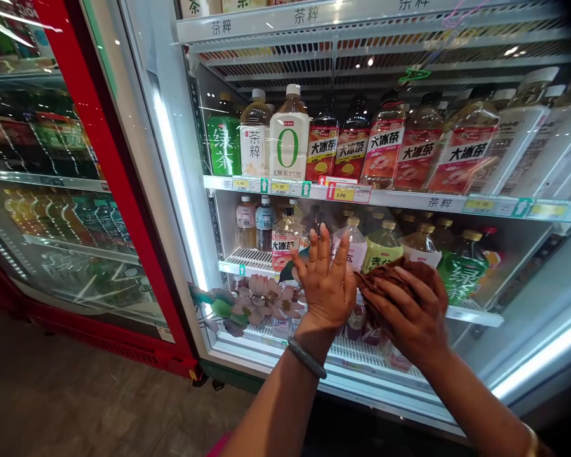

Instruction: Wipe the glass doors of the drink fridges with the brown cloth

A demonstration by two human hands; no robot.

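Observation:
My left hand point(324, 282) lies against the glass door of a drinks fridge, fingers stretched out and holding nothing. A dark grey bangle point(306, 358) circles that wrist. Just to its right, my right hand point(416, 311) is closed over a crumpled brown cloth point(394, 279) that appears pressed to the glass. A flower decal point(259, 301) with pale petals sits on the door, left of my left hand. Behind the glass, near my fingers, stand a green-labelled bottle point(465, 266) and a yellow-green bottle point(383, 247), both partly covered from view.
Large tea bottles point(289, 143) line the upper shelf, above a price-tag strip point(342, 192). Bright light strips run down both sides of the fridge. A red-framed fridge point(124, 190) with more drinks stands at the left, over a brown floor point(105, 393).

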